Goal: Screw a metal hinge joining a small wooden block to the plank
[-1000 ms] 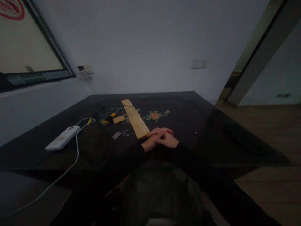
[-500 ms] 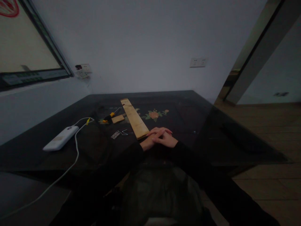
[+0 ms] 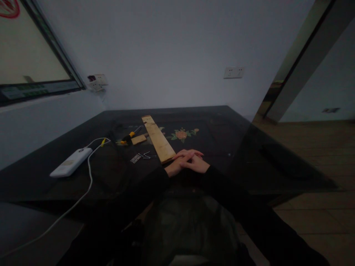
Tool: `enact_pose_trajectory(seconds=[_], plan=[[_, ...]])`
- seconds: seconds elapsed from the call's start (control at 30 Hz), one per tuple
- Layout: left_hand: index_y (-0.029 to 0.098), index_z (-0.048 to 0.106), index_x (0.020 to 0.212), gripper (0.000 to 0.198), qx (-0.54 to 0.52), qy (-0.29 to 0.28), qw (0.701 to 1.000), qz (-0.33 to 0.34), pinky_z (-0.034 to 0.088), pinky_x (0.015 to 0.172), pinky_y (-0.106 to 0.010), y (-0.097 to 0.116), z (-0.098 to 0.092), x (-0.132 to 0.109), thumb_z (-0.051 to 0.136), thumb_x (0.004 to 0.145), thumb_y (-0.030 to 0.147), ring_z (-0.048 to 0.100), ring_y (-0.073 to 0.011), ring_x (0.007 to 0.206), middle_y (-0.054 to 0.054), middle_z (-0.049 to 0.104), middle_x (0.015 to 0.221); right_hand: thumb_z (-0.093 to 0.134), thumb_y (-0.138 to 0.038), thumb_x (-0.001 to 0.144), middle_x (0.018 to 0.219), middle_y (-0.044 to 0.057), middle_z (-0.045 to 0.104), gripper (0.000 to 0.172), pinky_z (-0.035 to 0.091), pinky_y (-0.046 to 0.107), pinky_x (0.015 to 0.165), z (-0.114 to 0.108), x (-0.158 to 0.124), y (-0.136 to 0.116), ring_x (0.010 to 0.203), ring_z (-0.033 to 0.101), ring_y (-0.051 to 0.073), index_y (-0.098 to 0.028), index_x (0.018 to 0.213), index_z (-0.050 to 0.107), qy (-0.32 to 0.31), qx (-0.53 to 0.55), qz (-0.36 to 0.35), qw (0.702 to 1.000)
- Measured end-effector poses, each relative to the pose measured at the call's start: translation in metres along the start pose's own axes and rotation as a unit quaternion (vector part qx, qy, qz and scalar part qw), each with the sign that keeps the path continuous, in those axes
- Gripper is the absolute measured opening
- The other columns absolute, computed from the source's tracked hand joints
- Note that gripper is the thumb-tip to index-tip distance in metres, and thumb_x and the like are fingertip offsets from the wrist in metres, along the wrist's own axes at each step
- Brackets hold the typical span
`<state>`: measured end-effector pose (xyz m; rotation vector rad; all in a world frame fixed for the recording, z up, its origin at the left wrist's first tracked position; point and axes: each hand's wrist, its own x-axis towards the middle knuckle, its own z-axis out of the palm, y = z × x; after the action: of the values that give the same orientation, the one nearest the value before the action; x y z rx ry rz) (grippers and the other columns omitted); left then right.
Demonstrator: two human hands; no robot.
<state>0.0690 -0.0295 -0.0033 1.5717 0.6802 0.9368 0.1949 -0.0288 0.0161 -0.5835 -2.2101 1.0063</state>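
Note:
Both hands rest together at the near end of a long pale wooden board (image 3: 158, 139) on the dark table. My left hand (image 3: 174, 167) and my right hand (image 3: 197, 163) overlap, their fingers extended and laid across each other, with no object visible in either. Left of the board lie a small wooden block (image 3: 139, 139), a yellow and black screwdriver (image 3: 128, 138), a small metal plate with holes (image 3: 135, 158) and several screws (image 3: 145, 155).
A white power bank (image 3: 71, 162) lies at the left, its white cable (image 3: 91, 177) running off the near table edge. A dark flat object (image 3: 287, 160) is faintly visible at the right. The table (image 3: 222, 122) meets the wall, which has sockets (image 3: 233, 72).

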Motion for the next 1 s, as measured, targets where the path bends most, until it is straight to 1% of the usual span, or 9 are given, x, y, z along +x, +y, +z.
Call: enact_pose_trajectory(seconds=[0.17,0.37,0.53,0.73,0.83,0.93,1.0], plan=[[0.024,0.068,0.108,0.038,0.014,-0.004,1.0,-0.003,0.039,0.104,-0.042,0.002,-0.001,-0.001,0.041,0.089,0.045,0.055,-0.0293,0.116,-0.008,0.065,0.109,0.058,-0.036,0.085,0.11,0.006,0.06,0.03,0.039,0.039,0.099,0.0,0.0,0.001,0.108,0.054,0.02,-0.022,0.111,0.066,-0.002,-0.004,-0.004,1.0],[0.017,0.065,0.106,0.038,0.021,-0.01,1.0,0.004,0.038,0.103,-0.044,0.001,-0.002,-0.001,0.04,0.09,0.042,0.055,-0.0291,0.114,-0.009,0.064,0.105,0.059,-0.035,0.084,0.111,0.007,0.06,0.031,0.039,0.041,0.098,0.002,0.001,0.002,0.108,0.054,0.021,-0.022,0.111,0.066,0.003,0.0,0.011,1.0],[0.02,0.066,0.099,0.035,0.032,-0.012,0.999,0.008,0.038,0.101,-0.043,0.003,-0.002,-0.002,0.041,0.09,0.042,0.055,-0.0285,0.112,-0.009,0.064,0.102,0.059,-0.034,0.084,0.109,0.007,0.06,0.03,0.039,0.04,0.098,0.001,0.001,0.001,0.107,0.055,0.021,-0.022,0.11,0.066,-0.002,0.003,0.003,1.0],[0.018,0.065,0.096,0.032,0.004,-0.007,1.0,0.005,0.039,0.1,-0.041,0.009,0.0,-0.005,0.043,0.091,0.04,0.056,-0.0268,0.108,-0.009,0.062,0.104,0.058,-0.036,0.085,0.111,0.007,0.059,0.032,0.038,0.042,0.1,0.001,0.0,0.002,0.109,0.053,0.021,-0.022,0.112,0.065,0.0,0.014,0.003,1.0],[0.018,0.065,0.093,0.031,-0.013,-0.011,1.0,0.008,0.04,0.098,-0.041,0.011,0.002,-0.006,0.041,0.092,0.038,0.057,-0.0271,0.106,-0.008,0.062,0.099,0.058,-0.037,0.085,0.111,0.007,0.06,0.032,0.039,0.042,0.1,0.002,0.0,0.002,0.109,0.054,0.021,-0.022,0.112,0.065,0.0,0.018,0.002,1.0],[0.016,0.064,0.091,0.03,-0.021,0.0,1.0,0.012,0.04,0.096,-0.043,0.013,0.004,-0.005,0.04,0.091,0.035,0.057,-0.0278,0.106,-0.008,0.062,0.095,0.057,-0.037,0.085,0.111,0.007,0.06,0.033,0.038,0.042,0.1,0.002,0.0,0.002,0.11,0.054,0.021,-0.021,0.113,0.064,-0.003,0.017,0.003,1.0],[0.017,0.064,0.088,0.029,-0.016,0.008,1.0,0.009,0.041,0.096,-0.043,0.013,0.004,-0.005,0.042,0.09,0.035,0.057,-0.0279,0.106,-0.009,0.061,0.094,0.057,-0.037,0.086,0.111,0.007,0.059,0.034,0.037,0.042,0.101,0.002,0.0,0.002,0.111,0.053,0.021,-0.021,0.114,0.064,-0.004,0.015,0.007,1.0]])
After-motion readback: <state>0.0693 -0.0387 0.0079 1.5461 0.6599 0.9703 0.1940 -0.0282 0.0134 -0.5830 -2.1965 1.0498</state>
